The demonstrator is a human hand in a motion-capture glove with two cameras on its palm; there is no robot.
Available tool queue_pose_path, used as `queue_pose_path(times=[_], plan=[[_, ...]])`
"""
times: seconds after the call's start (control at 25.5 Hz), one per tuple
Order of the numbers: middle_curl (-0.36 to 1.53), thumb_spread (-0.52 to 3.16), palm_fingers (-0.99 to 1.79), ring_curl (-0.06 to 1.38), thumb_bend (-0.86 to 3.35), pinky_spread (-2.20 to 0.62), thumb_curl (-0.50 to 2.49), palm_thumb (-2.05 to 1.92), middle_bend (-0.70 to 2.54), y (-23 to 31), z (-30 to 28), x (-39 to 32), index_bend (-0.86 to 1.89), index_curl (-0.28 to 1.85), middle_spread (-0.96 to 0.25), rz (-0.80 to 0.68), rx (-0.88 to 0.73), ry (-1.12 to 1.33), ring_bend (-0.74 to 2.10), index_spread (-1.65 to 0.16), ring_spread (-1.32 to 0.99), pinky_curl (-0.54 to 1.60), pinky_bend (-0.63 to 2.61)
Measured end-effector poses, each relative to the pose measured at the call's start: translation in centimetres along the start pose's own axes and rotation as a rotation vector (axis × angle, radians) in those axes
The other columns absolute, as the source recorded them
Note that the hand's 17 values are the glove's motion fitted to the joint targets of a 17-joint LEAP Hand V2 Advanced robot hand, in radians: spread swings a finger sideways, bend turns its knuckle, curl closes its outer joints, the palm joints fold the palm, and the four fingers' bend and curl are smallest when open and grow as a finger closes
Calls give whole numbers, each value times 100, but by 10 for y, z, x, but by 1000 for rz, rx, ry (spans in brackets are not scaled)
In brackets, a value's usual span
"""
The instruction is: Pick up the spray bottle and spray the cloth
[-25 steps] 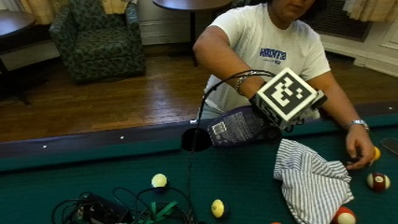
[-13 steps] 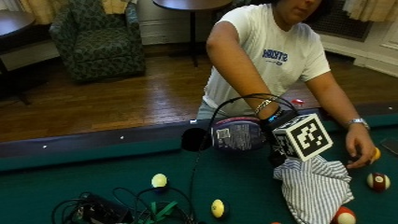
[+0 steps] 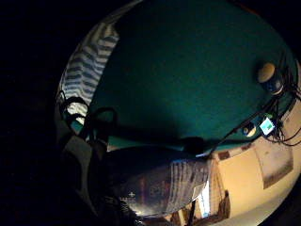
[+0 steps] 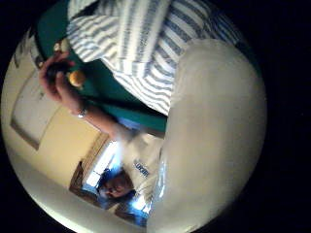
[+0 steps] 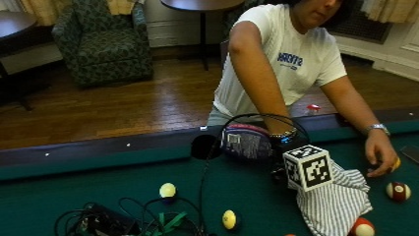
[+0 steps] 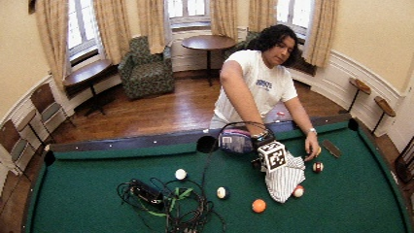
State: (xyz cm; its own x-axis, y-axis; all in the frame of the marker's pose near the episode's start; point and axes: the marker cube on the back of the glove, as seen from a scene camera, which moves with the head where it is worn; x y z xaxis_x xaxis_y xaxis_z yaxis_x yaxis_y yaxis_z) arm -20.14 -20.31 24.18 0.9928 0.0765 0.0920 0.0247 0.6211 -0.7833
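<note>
On the green table [image 5: 78, 187], my right hand [image 5: 286, 156] grasped the bottle [image 5: 247, 143] at the cloth's [image 5: 334, 201] eleven o'clock; balls [image 5: 167, 190] lay at nine, my bare hand [image 5: 381, 156] at two.

Outside view: looking across the green table [image 5: 78, 182] at the person from close, low range.
Wide outside view: looking down from higher and farther back, taking in the whole table [image 6: 97, 194] and room.
Thumb-side palm view: facing out beyond the fingers at the striped cloth [image 4: 146, 53], very near.
Little-finger-side palm view: facing along the felt, cloth [image 3: 84, 75] at its edge.
Shared: all 4 are showing the cloth [image 5: 334, 201] and felt.
</note>
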Motion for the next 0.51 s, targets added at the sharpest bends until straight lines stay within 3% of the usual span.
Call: queue_pose_path(times=[0.27,0.51], plan=[[53,52,139,45,-2,-29,81,89,64,-14,16,-3,32,58,-22,16,-67,16,69,-27,-20,38,42],[53,53,139,44,-2,-29,82,89,64,-5,-1,-10,31,58,-22,-19,-17,4,69,-27,-20,38,42]])
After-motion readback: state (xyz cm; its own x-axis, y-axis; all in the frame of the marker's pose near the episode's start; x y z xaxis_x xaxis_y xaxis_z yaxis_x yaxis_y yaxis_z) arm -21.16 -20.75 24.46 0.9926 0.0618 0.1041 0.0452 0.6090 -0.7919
